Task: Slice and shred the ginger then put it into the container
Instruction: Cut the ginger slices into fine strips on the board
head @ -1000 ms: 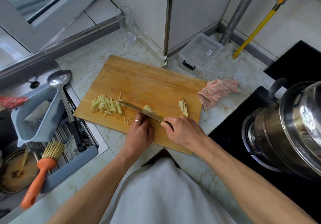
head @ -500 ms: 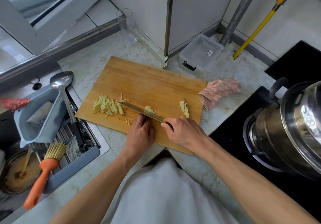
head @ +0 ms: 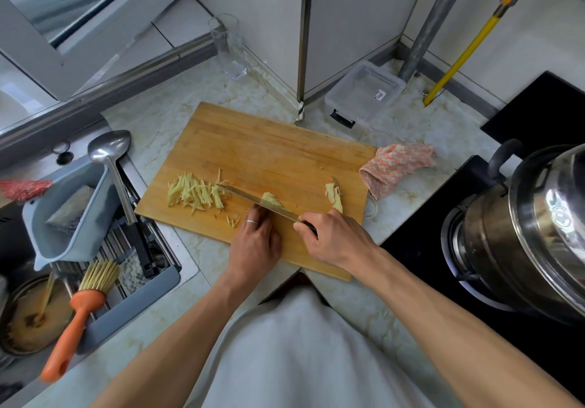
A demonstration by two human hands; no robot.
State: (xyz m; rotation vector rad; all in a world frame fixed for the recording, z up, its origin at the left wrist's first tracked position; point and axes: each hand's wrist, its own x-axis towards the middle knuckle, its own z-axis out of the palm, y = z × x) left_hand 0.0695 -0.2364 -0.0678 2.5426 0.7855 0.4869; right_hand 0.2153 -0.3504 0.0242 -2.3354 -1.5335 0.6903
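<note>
Scanning left to right:
Sink: pot point(head: 30, 316) of brown liquid at far left, grey rack point(head: 139, 293) over it.
Brush point(head: 79, 309): orange handle, bristles up, lying on rack.
Tub point(head: 68, 217): grey, on rack, sponge inside.
Ladle point(head: 110, 154): bowl at far end, dark handle runs toward the rack.
Board point(head: 269, 154): wooden, on pale counter, angled.
Shreds point(head: 196, 194): ginger pile on board's left part, a few loose strips nearer the front edge.
Knife point(head: 253, 200): tip touches the shreds, blade runs right across the slice.
Left hand point(head: 253, 249): ring on one finger, fingertips curled down, pinning the slice against the board.
Slice point(head: 271, 199): small ginger stack under the blade, just ahead of left fingertips.
Right hand point(head: 332, 240): fingers wrapped tight round knife handle.
Offcuts point(head: 334, 197): ginger pieces on board's right part, apart from the blade.
Glass point(head: 228, 46): clear, behind board near wall corner.
Container point(head: 364, 94): clear plastic, lid on, beyond board, no ginger seen inside.
Cloth point(head: 395, 167): pink-white, just off board's right edge.
Steel pot point(head: 522, 233): lidded, on black hob at right.
</note>
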